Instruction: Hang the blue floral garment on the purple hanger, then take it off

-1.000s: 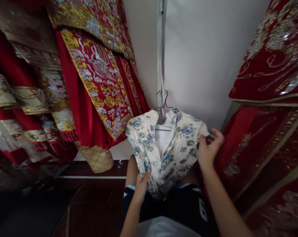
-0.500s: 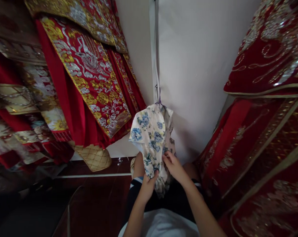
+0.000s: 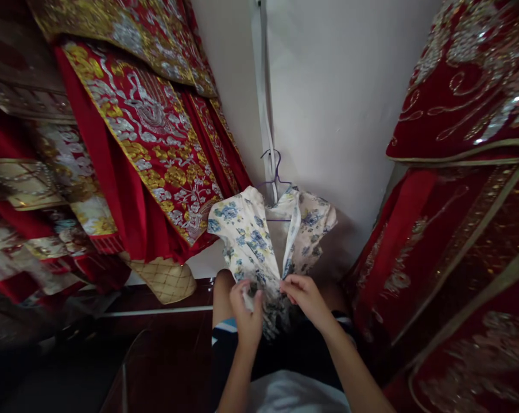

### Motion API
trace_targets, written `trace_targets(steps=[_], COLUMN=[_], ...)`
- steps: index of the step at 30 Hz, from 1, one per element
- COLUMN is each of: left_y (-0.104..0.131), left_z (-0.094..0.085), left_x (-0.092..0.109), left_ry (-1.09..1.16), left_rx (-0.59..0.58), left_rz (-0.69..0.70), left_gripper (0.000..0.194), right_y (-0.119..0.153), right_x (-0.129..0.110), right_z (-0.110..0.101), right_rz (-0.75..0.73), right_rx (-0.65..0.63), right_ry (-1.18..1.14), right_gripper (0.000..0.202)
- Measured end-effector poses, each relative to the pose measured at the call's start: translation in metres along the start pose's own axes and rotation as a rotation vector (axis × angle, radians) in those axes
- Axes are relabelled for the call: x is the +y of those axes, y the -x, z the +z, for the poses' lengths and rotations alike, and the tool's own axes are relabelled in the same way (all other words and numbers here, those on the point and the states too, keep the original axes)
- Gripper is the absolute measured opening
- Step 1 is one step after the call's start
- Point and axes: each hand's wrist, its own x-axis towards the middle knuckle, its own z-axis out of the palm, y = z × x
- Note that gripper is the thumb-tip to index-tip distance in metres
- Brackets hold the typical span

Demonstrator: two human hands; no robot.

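A white floral dress or blouse [image 3: 255, 235] with blue flowers hangs in front of me on a purple wire hanger [image 3: 277, 172]. Its front neckline falls open in a deep V, and the lower part is bunched and blurred. At the bottom of the V, my right hand [image 3: 302, 292] pinches the fabric edge between thumb and fingers. My left hand [image 3: 247, 312] is at the garment's lower left, thumb and fingers apart, with no cloth visibly gripped.
A white strap or cord [image 3: 263, 97] runs down the pale wall [image 3: 337, 86] to the hanger. Red embroidered garments [image 3: 151, 149] hang on the left, and dark red beaded ones [image 3: 457, 115] on the right. A quilted gold piece [image 3: 165, 278] hangs low at left.
The garment has turned from a folded side view to face me, its front spread into a V. My left hand has let go of the cloth and moved slightly left.
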Motion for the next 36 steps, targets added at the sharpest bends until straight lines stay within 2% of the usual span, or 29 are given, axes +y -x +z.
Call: trace_targets(steps=[2,4,7,10,14,19,21,24,27,29,33,35,36], left_y=[0.000,0.000,0.000,0.003,0.009,0.016,0.019,0.014,-0.011,-0.042,-0.123,-0.160,-0.175], left_z=[0.013,0.025,0.034,0.037,0.040,0.047,0.048,0.048,0.045,0.043,0.041,0.041,0.041], left_x=[0.019,0.033,0.040,0.036,0.030,0.024,0.017,0.005,0.008,0.024,0.080,0.107,0.119], left_ry=[0.009,0.027,0.016,-0.015,-0.038,-0.045,-0.055,-0.064,-0.044,-0.002,0.059,0.040,-0.001], left_rx=[-0.209,-0.324,-0.362,-0.404,-0.443,-0.476,-0.488,-0.502,-0.516,-0.499,-0.314,-0.288,-0.315], left_rz=[0.087,0.101,0.100,0.099,0.053,0.014,0.008,-0.012,0.008,0.080,0.321,0.442,0.502], left_gripper=[0.023,0.013,0.014,0.015,0.015,0.015,0.017,0.017,0.018,0.020,0.031,0.034,0.032], right_y=[0.001,0.001,-0.003,-0.020,-0.066,-0.122,-0.131,-0.129,-0.117,-0.110,-0.104,-0.104,-0.104], right_x=[-0.002,-0.002,-0.003,-0.014,-0.055,-0.118,-0.132,-0.133,-0.124,-0.120,-0.123,-0.126,-0.126], right_z=[0.004,0.005,0.000,-0.009,-0.023,-0.037,-0.039,-0.036,-0.029,-0.024,-0.018,-0.018,-0.019], right_rz=[-0.018,-0.023,0.031,0.113,0.046,0.003,-0.017,-0.087,-0.156,-0.174,-0.219,-0.258,-0.280], right_rx=[-0.022,-0.024,0.006,0.047,0.126,0.131,0.125,0.081,0.066,0.069,0.083,0.089,0.094], right_ry=[-0.002,-0.007,-0.046,-0.197,-0.426,-0.532,-0.542,-0.479,-0.400,-0.358,-0.258,-0.225,-0.212], right_gripper=[0.032,0.030,0.026,0.026,0.025,0.015,0.014,0.015,0.021,0.023,0.024,0.023,0.022])
